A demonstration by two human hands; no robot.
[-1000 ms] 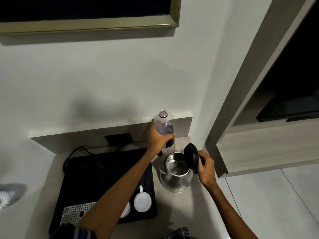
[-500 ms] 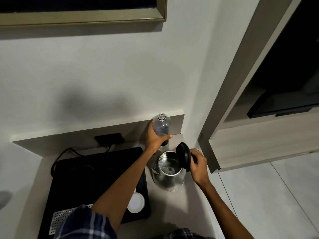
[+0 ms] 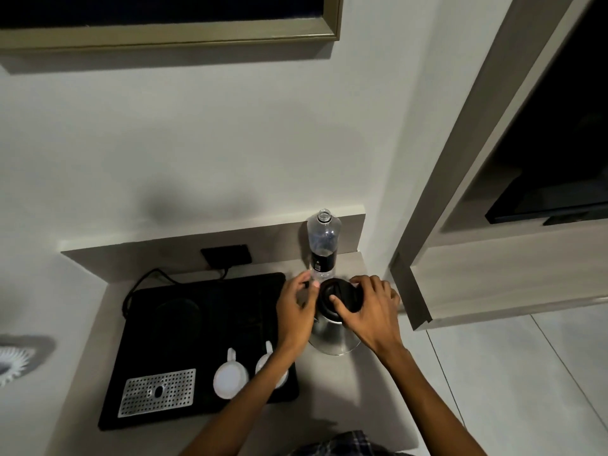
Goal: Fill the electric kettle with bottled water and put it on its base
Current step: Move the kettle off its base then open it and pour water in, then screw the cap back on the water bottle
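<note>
The steel electric kettle (image 3: pixel 332 339) stands on the counter, right of the black tray, with its black lid (image 3: pixel 339 296) down. My right hand (image 3: pixel 370 312) lies over the lid, thumb on top and fingers curled round its far edge. My left hand (image 3: pixel 296 309) is at the kettle's left side with fingers apart, holding nothing. The clear water bottle (image 3: pixel 323 245), uncapped and upright, stands just behind the kettle against the wall ledge, and no hand touches it. The round dark kettle base (image 3: pixel 177 314) sits on the tray (image 3: pixel 210 413) at its back left.
Two white cups (image 3: pixel 230 378) (image 3: pixel 267 358) and a perforated metal grate (image 3: pixel 158 391) lie at the tray's front. A black socket (image 3: pixel 227 255) with a cord is on the ledge behind. A wooden cabinet (image 3: pixel 493 278) juts out right of the counter.
My left hand set the bottle down behind the kettle and let go, then came to the kettle's side. My right hand swung the open lid down shut.
</note>
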